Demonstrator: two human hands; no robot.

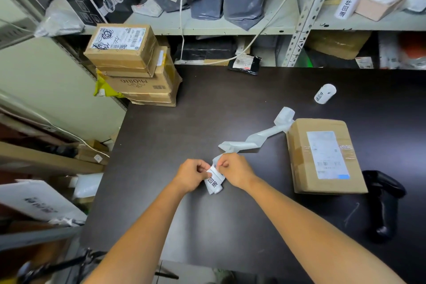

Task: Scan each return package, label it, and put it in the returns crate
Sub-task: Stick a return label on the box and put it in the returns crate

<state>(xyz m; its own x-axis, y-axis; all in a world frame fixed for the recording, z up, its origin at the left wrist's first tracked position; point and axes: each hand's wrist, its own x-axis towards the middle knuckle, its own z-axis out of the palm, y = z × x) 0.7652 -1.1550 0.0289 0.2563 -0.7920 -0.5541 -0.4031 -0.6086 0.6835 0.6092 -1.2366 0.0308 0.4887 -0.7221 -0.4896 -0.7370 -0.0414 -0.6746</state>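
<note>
My left hand (191, 175) and my right hand (235, 172) meet at the middle of the dark table (161, 145), both pinching a white label (214, 182) printed with black characters. A twisted strip of backing paper (253, 139) runs from the label up to the right, ending in a small roll (285, 115). A brown cardboard package (322, 157) with a white shipping label lies to the right, apart from my hands. A black handheld scanner (387, 200) lies on the table beside the package's right side.
A second label roll (325, 93) stands at the far right of the table. Stacked cardboard boxes (136, 67) occupy the table's far left corner. A black mailer (245, 64) lies at the back edge. Shelves (230, 28) with grey bags and boxes stand behind.
</note>
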